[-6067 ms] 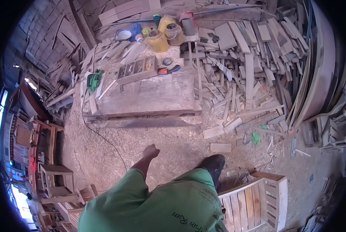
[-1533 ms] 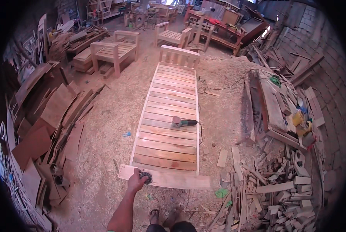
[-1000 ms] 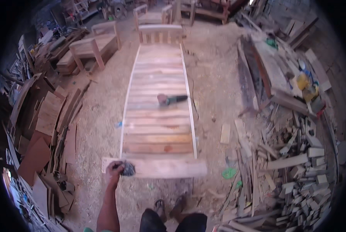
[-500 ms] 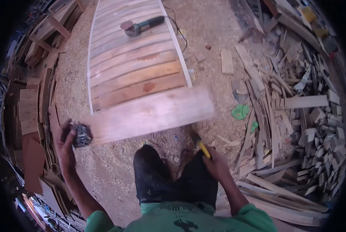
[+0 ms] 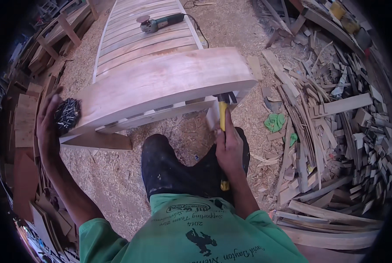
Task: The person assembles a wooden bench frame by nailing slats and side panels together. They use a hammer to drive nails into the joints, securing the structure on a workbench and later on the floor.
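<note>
A wide pale board (image 5: 169, 74) lies across the near end of a slatted wooden frame. At the board's left end, my left hand (image 5: 48, 118) curves around a dark heap of nails (image 5: 68, 115); any container under them is hard to make out. My right hand (image 5: 229, 147) is closed around the yellow handle of a hammer (image 5: 223, 115). The hammer's dark head is at the board's front edge, near its right end. Its handle points back toward me, with the butt showing below my fist.
An angle grinder (image 5: 161, 23) with a cord rests on the slats (image 5: 148, 44) farther off. Offcuts (image 5: 358, 162) are piled on the right, near a green cloth (image 5: 275, 122). Planks (image 5: 27, 118) line the left side. Sawdust and shavings cover the floor.
The view has shifted, and the board's front edge and underside now show. The hammer has come up from below the board to its front edge. My left hand stays at the nails.
</note>
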`<move>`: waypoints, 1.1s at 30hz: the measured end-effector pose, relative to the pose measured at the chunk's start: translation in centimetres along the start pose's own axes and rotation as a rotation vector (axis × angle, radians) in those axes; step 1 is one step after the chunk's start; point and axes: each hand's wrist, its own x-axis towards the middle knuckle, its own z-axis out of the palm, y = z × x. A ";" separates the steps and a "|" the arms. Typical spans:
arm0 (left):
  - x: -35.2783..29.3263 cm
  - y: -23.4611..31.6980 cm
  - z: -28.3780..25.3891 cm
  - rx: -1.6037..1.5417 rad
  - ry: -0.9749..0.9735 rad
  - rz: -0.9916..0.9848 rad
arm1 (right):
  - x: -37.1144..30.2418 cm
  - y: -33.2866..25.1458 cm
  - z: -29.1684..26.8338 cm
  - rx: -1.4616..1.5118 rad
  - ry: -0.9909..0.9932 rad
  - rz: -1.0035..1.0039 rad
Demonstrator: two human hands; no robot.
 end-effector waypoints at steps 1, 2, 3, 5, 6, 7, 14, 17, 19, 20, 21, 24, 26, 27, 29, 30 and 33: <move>-0.1 0.5 -0.8 0.039 -0.057 -0.044 | 0.2 -0.3 0.2 -0.022 0.020 -0.026; 0.3 0.3 -1.4 0.072 -0.127 -0.088 | 0.2 -0.3 0.5 -0.054 0.051 -0.046; 0.9 -0.2 -2.1 0.070 -0.154 -0.088 | 0.2 0.6 1.3 -0.120 0.015 -0.005; 1.0 -0.6 -2.4 0.024 -0.180 -0.042 | 0.3 2.3 3.0 -0.254 -0.058 0.079; 0.9 -0.9 -2.6 0.003 -0.189 -0.024 | 0.4 2.6 3.3 -0.262 -0.071 0.101; 0.9 -1.4 -2.7 -0.004 -0.134 0.029 | 0.7 2.3 3.4 -0.271 -0.090 0.123; 0.9 -0.6 -4.7 0.136 -0.238 0.023 | -0.2 2.4 3.5 -0.300 -0.073 0.106; 1.7 1.1 -5.2 0.184 -0.343 0.051 | 0.0 1.5 4.3 -0.372 -0.059 0.150; 3.3 -0.2 -6.0 0.101 -0.370 0.044 | 0.0 2.3 5.3 -0.362 -0.024 0.122; 3.1 -0.2 -6.3 0.105 -0.377 0.050 | -0.1 1.9 5.4 -0.352 -0.027 0.127; 3.0 -0.1 -6.8 0.111 -0.369 0.086 | -0.1 2.0 5.9 -0.351 -0.020 0.115; 2.6 1.0 -7.2 0.092 -0.261 0.199 | 0.1 1.9 6.2 -0.343 -0.021 0.123; 2.4 1.4 -7.1 0.099 -0.243 0.243 | 0.1 1.1 5.1 -0.350 -0.054 0.170; 2.2 1.8 -7.2 0.107 -0.240 0.273 | 0.3 0.6 5.0 -0.341 -0.061 0.187; 1.6 2.1 -6.1 0.152 -0.231 0.303 | 0.2 1.1 4.7 -0.380 -0.061 0.179; 1.6 2.0 -6.4 0.233 -0.202 0.360 | 0.1 1.4 4.8 -0.408 -0.066 0.180; -0.3 1.4 -5.9 0.126 -0.113 0.384 | 0.0 1.9 5.2 -0.378 -0.046 0.117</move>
